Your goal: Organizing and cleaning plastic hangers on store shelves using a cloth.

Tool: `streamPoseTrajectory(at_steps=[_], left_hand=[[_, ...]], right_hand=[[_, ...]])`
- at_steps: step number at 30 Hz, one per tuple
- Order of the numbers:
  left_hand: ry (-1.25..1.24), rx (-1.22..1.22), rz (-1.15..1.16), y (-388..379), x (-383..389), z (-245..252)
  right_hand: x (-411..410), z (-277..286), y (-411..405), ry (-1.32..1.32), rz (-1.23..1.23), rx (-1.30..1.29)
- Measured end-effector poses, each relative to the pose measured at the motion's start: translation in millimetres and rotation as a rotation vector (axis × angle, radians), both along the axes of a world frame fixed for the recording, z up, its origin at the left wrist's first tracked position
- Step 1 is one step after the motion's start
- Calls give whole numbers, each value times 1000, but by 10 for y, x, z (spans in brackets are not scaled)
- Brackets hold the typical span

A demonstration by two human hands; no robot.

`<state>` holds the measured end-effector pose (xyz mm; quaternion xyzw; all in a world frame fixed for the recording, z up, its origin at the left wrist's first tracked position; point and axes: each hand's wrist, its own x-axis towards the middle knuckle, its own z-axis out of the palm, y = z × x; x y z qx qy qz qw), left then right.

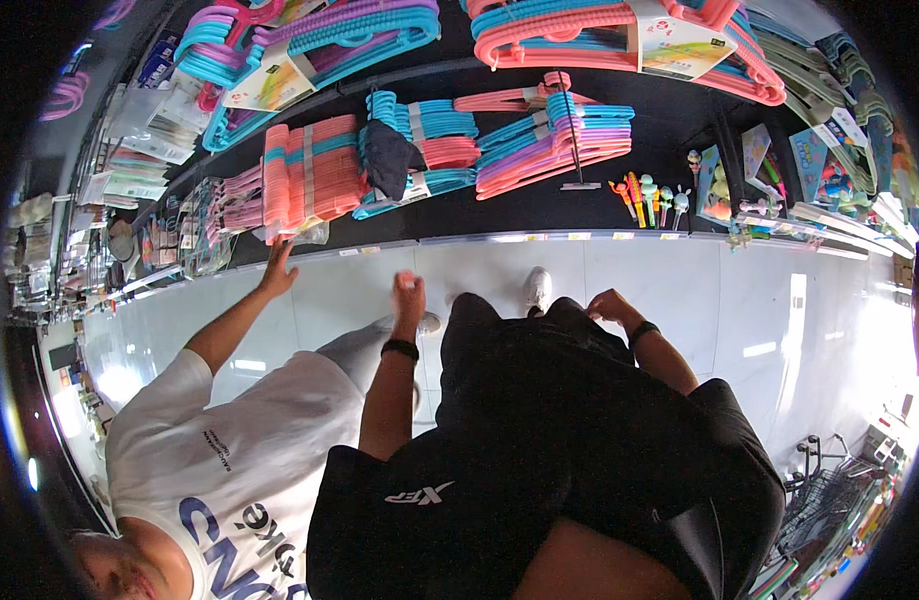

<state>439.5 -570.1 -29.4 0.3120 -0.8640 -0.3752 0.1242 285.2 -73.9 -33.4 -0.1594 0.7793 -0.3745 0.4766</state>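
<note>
My left hand (pixel 408 297), with a black band at its wrist, hangs over the floor in front of the shelf. It is blurred and curled; a pale pinkish patch shows at its fingers, and I cannot tell if that is a held thing. My right hand (pixel 614 306) is bent beside my dark shorts, its fingertips near or against the cloth. Before me on the low shelf lie bundled blue and pink hangers (pixel 444 124) with a dark cloth item (pixel 390 159) on them. Fanned blue, purple and pink hangers (pixel 561 150) are to the right.
At left, a person in a white shirt (pixel 242 442) reaches a hand (pixel 279 271) to a stack of pink hangers (pixel 309 172). Larger hanger packs (pixel 617 37) hang above. Small animal-topped sticks (pixel 647 199) lie on the shelf at right. A shopping cart (pixel 823 487) stands at lower right.
</note>
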Motion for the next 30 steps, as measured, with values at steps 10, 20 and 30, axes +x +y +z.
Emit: streamPoseTrajectory(at_steps=[10, 20, 30], left_hand=[[257, -259, -21, -494, -1776, 1841], [-63, -275, -178, -1290, -2693, 1444], [-229, -442, -151, -1069, -2752, 1407]], right_hand=[[81, 185, -195, -344, -735, 29], [583, 497, -253, -398, -912, 120], [835, 205, -282, -163, -604, 4]])
